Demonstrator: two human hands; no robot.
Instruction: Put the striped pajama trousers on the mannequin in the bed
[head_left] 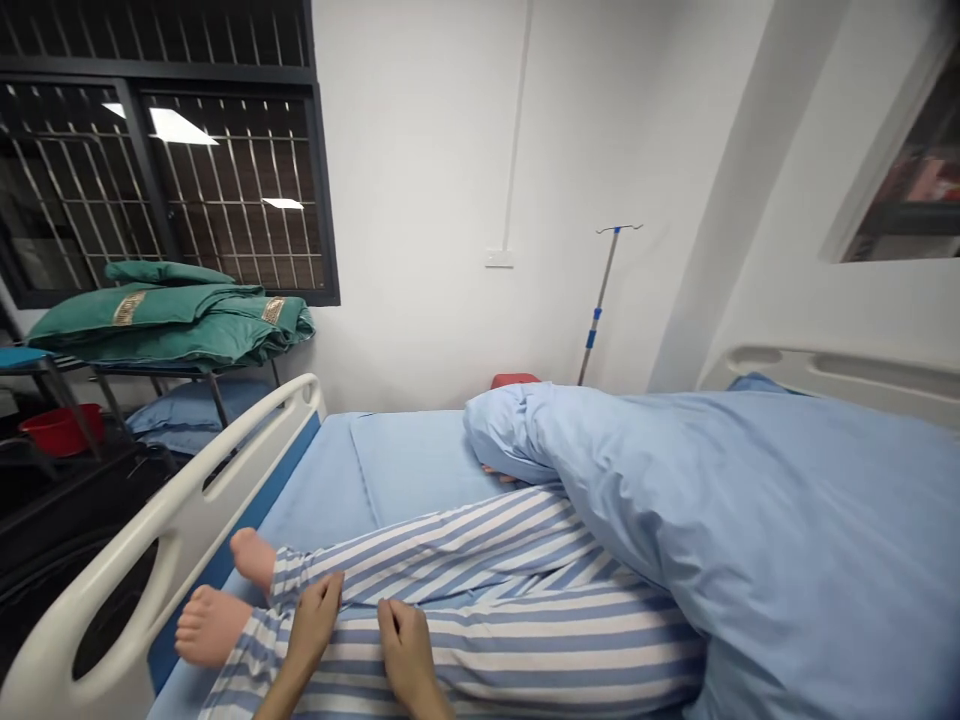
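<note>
Although both hands, left (316, 605) and right (405, 640), are curled, I cannot tell whether they pinch the striped trousers (570, 640) beneath them; bare feet (212, 625) lie leftward, the quilt (787, 520) rightward.

Matt cloth trousers (540, 640), smooth plastic footboard (184, 510), wrinkled cloth quilt (712, 480), metal pole (604, 285)
</note>
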